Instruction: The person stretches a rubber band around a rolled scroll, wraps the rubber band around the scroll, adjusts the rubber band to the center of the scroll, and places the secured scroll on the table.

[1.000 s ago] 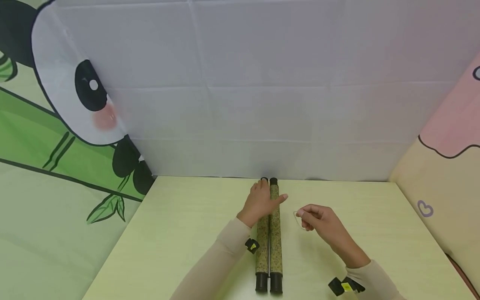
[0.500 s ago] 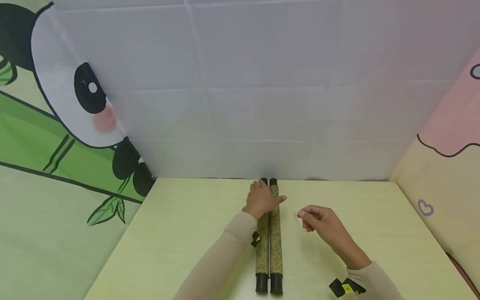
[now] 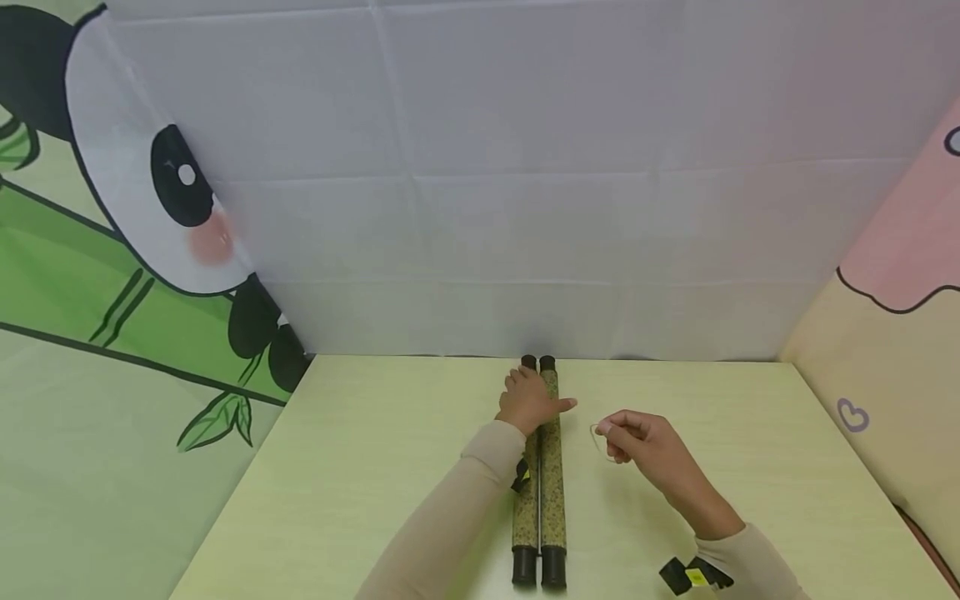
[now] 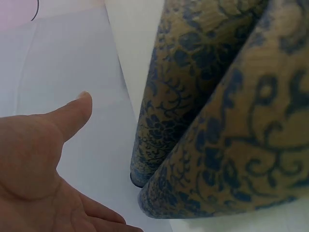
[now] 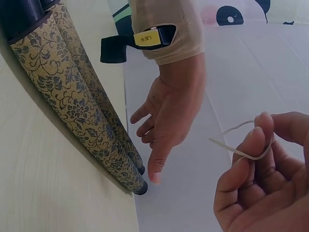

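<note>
Two long rolls (image 3: 552,500) in gold cloth with dark floral patterning lie side by side on the table, like a scroll rolled from both ends. Dark caps finish their ends. My left hand (image 3: 528,402) is over their far part, thumb stretched out to the right across the right-hand roll; whether the palm touches them is unclear. In the left wrist view that hand (image 4: 34,169) shows an extended thumb and straight fingers. To the right of the rolls, my right hand (image 3: 647,446) pinches a thin pale band (image 5: 236,150) between thumb and fingers, its loop sticking out.
The pale table (image 3: 360,483) meets a white cloth backdrop (image 3: 480,208) just beyond the rolls' far ends. A panda-and-bamboo printed cloth (image 3: 112,292) stands at the left, and a pink and cream one (image 3: 892,333) at the right.
My left hand and forearm have shifted slightly to the right over the rolls. The right hand stays nearly in place with the band, and the rolls look unmoved.
</note>
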`<move>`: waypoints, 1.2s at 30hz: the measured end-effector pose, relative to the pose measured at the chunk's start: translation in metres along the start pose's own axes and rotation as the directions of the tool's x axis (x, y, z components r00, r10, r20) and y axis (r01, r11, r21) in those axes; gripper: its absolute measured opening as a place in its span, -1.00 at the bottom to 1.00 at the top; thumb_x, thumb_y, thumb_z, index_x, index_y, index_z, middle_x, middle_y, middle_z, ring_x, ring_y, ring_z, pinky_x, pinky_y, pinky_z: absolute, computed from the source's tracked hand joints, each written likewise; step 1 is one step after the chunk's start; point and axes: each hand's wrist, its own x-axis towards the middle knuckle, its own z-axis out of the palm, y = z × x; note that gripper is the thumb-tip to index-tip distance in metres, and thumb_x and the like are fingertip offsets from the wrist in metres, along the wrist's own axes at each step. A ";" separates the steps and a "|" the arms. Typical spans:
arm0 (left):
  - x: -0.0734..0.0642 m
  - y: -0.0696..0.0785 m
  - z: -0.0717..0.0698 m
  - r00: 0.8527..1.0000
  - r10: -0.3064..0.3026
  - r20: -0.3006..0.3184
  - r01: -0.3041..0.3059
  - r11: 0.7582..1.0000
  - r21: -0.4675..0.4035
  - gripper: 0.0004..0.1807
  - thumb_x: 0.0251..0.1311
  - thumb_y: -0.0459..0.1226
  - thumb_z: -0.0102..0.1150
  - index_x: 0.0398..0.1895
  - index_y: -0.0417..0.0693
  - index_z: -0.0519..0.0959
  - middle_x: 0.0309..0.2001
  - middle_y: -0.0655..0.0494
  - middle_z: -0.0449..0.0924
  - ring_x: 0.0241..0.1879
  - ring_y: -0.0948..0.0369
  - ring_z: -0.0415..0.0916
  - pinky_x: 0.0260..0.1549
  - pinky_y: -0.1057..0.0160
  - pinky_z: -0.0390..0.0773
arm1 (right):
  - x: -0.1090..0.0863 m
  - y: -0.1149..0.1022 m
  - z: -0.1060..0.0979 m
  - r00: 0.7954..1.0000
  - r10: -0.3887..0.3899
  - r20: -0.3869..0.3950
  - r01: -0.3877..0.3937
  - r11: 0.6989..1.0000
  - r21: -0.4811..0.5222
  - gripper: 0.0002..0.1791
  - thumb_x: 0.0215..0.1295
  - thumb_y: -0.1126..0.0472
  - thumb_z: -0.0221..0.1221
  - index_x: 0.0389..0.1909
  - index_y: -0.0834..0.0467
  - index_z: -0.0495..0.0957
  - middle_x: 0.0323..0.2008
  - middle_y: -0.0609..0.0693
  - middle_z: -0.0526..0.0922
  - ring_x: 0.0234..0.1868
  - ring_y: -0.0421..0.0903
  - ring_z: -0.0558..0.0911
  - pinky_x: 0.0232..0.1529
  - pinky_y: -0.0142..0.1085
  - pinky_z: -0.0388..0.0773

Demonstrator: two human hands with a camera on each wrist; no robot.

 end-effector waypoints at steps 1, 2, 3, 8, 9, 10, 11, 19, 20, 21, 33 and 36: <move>0.000 0.001 0.001 1.000 -0.003 0.000 0.003 1.000 -0.004 0.23 0.21 0.28 0.27 0.52 -0.51 -0.01 0.47 -0.46 0.05 0.46 -0.24 0.10 0.24 -0.16 0.37 | 0.000 0.001 0.000 1.000 0.000 0.000 0.000 1.000 -0.001 -0.63 0.51 0.05 0.17 -0.18 0.35 0.61 -0.47 0.11 0.54 -0.43 -0.02 0.50 -0.30 -0.25 0.50; -0.001 0.002 0.002 1.000 -0.006 0.000 0.006 1.000 -0.004 0.23 0.21 0.28 0.27 0.52 -0.51 -0.01 0.47 -0.45 0.06 0.45 -0.23 0.12 0.23 -0.15 0.38 | 0.000 0.001 -0.001 1.000 0.001 0.000 -0.001 1.000 -0.001 -0.63 0.51 0.05 0.17 -0.18 0.35 0.61 -0.47 0.11 0.54 -0.43 -0.01 0.50 -0.30 -0.25 0.50; -0.001 0.002 0.003 1.000 -0.008 -0.001 0.008 1.000 -0.004 0.23 0.20 0.27 0.29 0.51 -0.52 0.00 0.46 -0.45 0.09 0.43 -0.23 0.15 0.21 -0.15 0.40 | -0.001 0.002 -0.002 1.000 0.000 -0.001 0.000 1.000 0.002 -0.63 0.52 0.06 0.17 -0.17 0.35 0.61 -0.47 0.11 0.55 -0.43 0.00 0.50 -0.30 -0.25 0.50; -0.003 0.006 0.007 1.000 -0.014 -0.004 0.014 0.999 0.039 0.20 0.19 0.27 0.29 0.48 -0.52 0.05 0.37 -0.41 0.23 0.32 -0.19 0.27 0.10 -0.12 0.48 | -0.001 0.004 -0.004 1.000 -0.011 0.006 0.011 1.000 0.010 -0.63 0.52 0.06 0.16 -0.16 0.35 0.61 -0.48 0.10 0.54 -0.43 0.00 0.50 -0.30 -0.25 0.50; -0.003 0.007 0.008 1.000 -0.015 -0.005 0.015 0.999 0.049 0.20 0.19 0.27 0.30 0.48 -0.52 0.06 0.35 -0.40 0.26 0.29 -0.18 0.29 0.07 -0.12 0.49 | 0.000 0.005 -0.005 1.000 -0.014 0.006 0.014 1.000 0.010 -0.63 0.52 0.06 0.16 -0.16 0.35 0.61 -0.48 0.10 0.54 -0.43 0.00 0.50 -0.30 -0.25 0.50; -0.002 0.007 0.009 1.000 -0.014 -0.007 0.015 0.998 0.067 0.19 0.18 0.28 0.30 0.47 -0.51 0.07 0.32 -0.38 0.28 0.26 -0.17 0.31 0.04 -0.10 0.50 | 0.000 0.005 -0.005 1.000 -0.014 0.007 0.014 1.000 0.011 -0.64 0.52 0.06 0.16 -0.17 0.34 0.62 -0.48 0.10 0.54 -0.43 0.01 0.50 -0.30 -0.25 0.50; -0.002 0.008 0.010 1.000 -0.013 -0.011 0.014 0.997 0.081 0.19 0.18 0.29 0.30 0.46 -0.51 0.09 0.29 -0.37 0.31 0.22 -0.15 0.33 0.01 -0.09 0.52 | 0.000 0.006 -0.005 1.000 -0.015 0.006 0.015 1.000 0.013 -0.65 0.52 0.06 0.16 -0.16 0.33 0.63 -0.48 0.10 0.54 -0.43 0.00 0.50 -0.30 -0.25 0.49; 0.001 0.010 0.016 1.000 -0.003 0.010 0.001 0.984 0.176 0.19 0.15 0.35 0.25 0.43 -0.50 0.18 0.26 -0.34 0.35 0.19 -0.14 0.36 -0.05 -0.05 0.55 | 0.000 0.009 -0.008 1.000 -0.013 0.006 0.013 1.000 0.007 -0.65 0.52 0.06 0.16 -0.19 0.33 0.61 -0.47 0.09 0.54 -0.42 -0.06 0.51 -0.28 -0.25 0.51; 0.002 0.011 0.017 1.000 -0.004 0.013 0.002 0.983 0.182 0.19 0.14 0.36 0.25 0.43 -0.49 0.19 0.27 -0.35 0.34 0.22 -0.15 0.35 -0.03 -0.06 0.55 | 0.000 0.009 -0.008 1.000 -0.013 0.007 0.013 1.000 0.006 -0.65 0.52 0.05 0.16 -0.19 0.32 0.61 -0.46 0.09 0.54 -0.42 -0.06 0.51 -0.28 -0.25 0.51; 0.002 0.011 0.018 1.000 -0.007 0.017 0.003 0.982 0.190 0.20 0.13 0.37 0.25 0.43 -0.49 0.19 0.29 -0.35 0.33 0.24 -0.17 0.34 -0.01 -0.06 0.54 | 0.000 0.009 -0.009 1.000 -0.013 0.006 0.013 1.000 0.006 -0.66 0.52 0.05 0.16 -0.20 0.30 0.61 -0.46 0.09 0.55 -0.42 -0.06 0.51 -0.28 -0.25 0.51; 0.008 0.011 0.026 1.000 0.002 -0.003 -0.001 0.931 0.366 0.12 0.04 0.38 0.32 0.31 -0.44 0.41 0.07 -0.23 0.56 -0.06 -0.03 0.61 -0.27 0.09 0.65 | 0.000 0.015 -0.013 1.000 -0.025 0.007 0.024 1.000 0.012 -0.66 0.52 0.06 0.16 -0.19 0.32 0.60 -0.46 0.09 0.55 -0.42 -0.02 0.51 -0.30 -0.25 0.51; 0.009 0.011 0.029 1.000 -0.001 -0.004 0.002 0.937 0.349 0.17 0.05 0.33 0.37 0.37 -0.51 0.31 0.13 -0.26 0.55 -0.09 -0.02 0.64 -0.26 0.10 0.66 | 0.000 0.017 -0.014 1.000 -0.028 0.007 0.028 1.000 0.013 -0.64 0.53 0.06 0.16 -0.17 0.35 0.60 -0.46 0.11 0.55 -0.42 0.02 0.51 -0.30 -0.25 0.51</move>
